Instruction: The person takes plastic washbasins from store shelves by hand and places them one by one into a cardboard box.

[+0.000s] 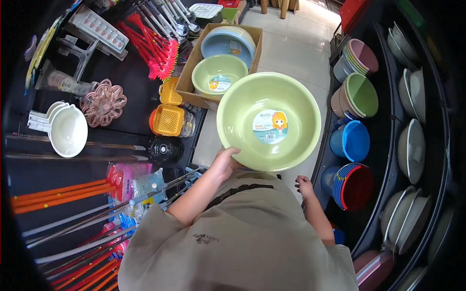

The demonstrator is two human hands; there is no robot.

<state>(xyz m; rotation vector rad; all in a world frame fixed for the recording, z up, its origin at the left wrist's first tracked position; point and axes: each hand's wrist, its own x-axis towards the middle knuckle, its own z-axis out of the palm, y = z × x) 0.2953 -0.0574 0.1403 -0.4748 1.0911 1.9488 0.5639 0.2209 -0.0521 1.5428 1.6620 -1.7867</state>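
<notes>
A large light-green plastic basin with a round cartoon-girl sticker on its bottom is held out in front of my body. My left hand grips its near-left rim, with the thumb over the edge and the other fingers hidden beneath. Off to the right of the basin, my right hand hangs near my side with its fingers curled, and I see nothing in it. Beyond the basin, a cardboard box on the floor holds a smaller green basin and a blue basin.
Shelves on the right carry stacked buckets, among them a blue bucket and red buckets. On the left rack are white dippers, yellow baskets, red brushes and long poles. A tiled floor runs between them.
</notes>
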